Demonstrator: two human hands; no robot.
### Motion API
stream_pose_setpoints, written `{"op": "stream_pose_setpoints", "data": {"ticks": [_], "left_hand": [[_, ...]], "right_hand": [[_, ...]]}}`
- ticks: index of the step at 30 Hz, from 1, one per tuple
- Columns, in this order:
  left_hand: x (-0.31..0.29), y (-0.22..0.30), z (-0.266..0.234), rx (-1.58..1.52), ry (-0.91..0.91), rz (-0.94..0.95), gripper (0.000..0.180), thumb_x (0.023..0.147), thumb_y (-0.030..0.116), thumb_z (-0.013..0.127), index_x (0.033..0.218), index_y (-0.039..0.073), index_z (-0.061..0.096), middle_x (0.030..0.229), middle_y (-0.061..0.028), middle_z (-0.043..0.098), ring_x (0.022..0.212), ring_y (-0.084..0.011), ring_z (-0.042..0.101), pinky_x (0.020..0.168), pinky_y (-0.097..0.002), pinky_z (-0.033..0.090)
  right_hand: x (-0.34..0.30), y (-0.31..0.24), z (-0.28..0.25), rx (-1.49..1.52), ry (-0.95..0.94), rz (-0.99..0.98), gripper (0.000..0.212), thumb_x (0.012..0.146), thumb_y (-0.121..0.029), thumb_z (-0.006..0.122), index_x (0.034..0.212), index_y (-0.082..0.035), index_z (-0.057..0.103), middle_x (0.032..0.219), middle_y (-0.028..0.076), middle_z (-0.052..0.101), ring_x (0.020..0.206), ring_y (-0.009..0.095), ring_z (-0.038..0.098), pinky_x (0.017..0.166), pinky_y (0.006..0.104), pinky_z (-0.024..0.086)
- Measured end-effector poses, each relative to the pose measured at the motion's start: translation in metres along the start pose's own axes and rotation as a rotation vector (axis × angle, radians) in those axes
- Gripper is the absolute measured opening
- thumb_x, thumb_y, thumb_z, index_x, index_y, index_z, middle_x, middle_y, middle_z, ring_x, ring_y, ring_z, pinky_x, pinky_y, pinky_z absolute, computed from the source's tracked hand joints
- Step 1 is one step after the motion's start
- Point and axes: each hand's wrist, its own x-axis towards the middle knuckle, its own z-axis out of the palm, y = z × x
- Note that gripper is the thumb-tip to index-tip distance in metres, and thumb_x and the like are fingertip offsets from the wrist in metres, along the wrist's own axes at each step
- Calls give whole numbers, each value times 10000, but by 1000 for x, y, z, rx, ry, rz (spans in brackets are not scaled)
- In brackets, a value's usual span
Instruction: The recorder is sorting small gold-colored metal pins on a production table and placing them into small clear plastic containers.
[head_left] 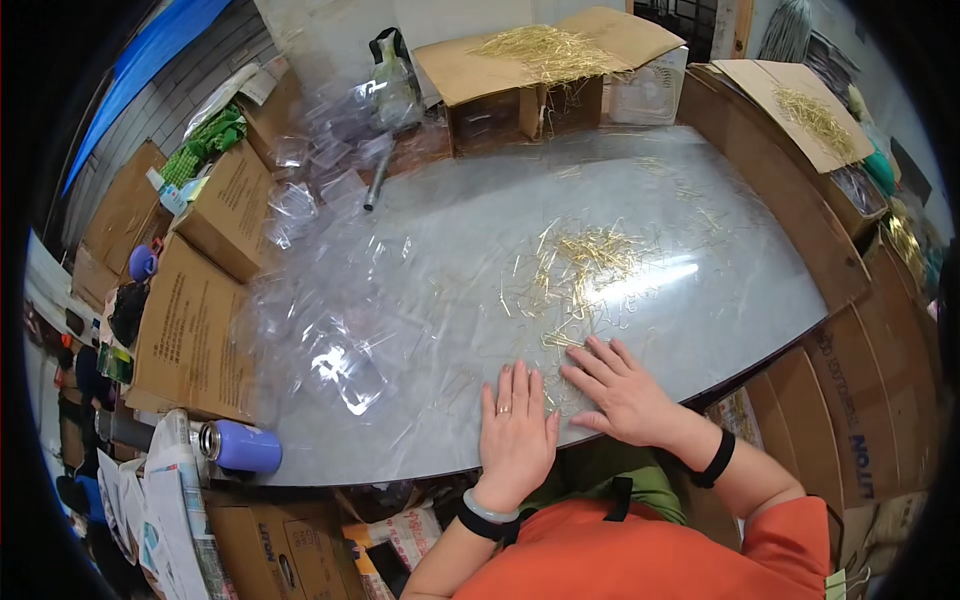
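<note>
"Gold-coloured wire pieces (590,262) form our central subject; where do we locate them?"

"We find them in a loose pile on the grey counter (470,210), right of centre and beyond both hands. A small cluster lies just past the fingertips of the right hand (615,395), and strays scatter toward the far edge."

"And the state of each grip?"

"The left hand (519,430) lies palm down at the near edge, fingers straight and almost together; the right hand's fingers are moderately spread. We see neither pinching anything, though we cannot tell whether pieces lie beneath the palms."

"What else do we note?"

"At left, clear plastic packets (350,370) overlap in a broad heap, with a purple bottle (250,449) at the near left corner. More gold pieces rest on a far cardboard box (450,75) and a cardboard flap (765,85) at right."

"How far along do we judge the work?"

"Unfinished. The laying-out appears done, since pieces and packets occupy separate regions. The loose pile appears left to deal with; glare and blur prevent us from telling whether any packet contains pieces."
</note>
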Motion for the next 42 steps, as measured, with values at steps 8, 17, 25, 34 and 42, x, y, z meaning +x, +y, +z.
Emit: {"op": "stream_pose_setpoints", "data": {"ticks": [8,17,25,34,42], "left_hand": [[11,15,7,-54,22,79,693,982,306,614,1482,-121,396,1578,-332,330,1474,-484,321,1206,-613,225],[-22,-23,-16,-373,154,-21,508,851,73,770,1330,4,615,1375,-222,556,1261,-402,532,1050,-448,445],[-25,-17,-17,-320,239,-108,397,783,144,839,1125,4,695,1114,-165,625,1019,-367,564,906,-451,457],[-7,-16,-15,-238,151,-33,815,791,293,860,1439,-28,483,1476,-240,463,1387,-436,418,1156,-526,342],[7,-10,-1,-226,113,66,770,844,277,811,1464,-17,462,1490,-218,458,1399,-450,414,1184,-563,311]], "right_hand": [[1,-1,24,210,270,44,367,898,-77,670,1250,-23,584,1299,199,549,1240,405,543,1001,444,491],[-13,-27,11,11,195,388,848,917,-560,661,1486,29,443,1531,316,401,1453,508,317,1219,607,199],[11,-26,21,140,112,-91,441,926,-153,617,1348,-34,577,1474,207,496,1416,427,422,1195,520,328],[1,-13,9,59,153,-66,428,860,-26,599,1285,-64,617,1403,172,545,1371,393,478,1142,480,415],[7,-10,13,235,136,-121,326,864,-27,600,1190,-31,611,1302,171,575,1333,374,515,1109,446,452]]}}
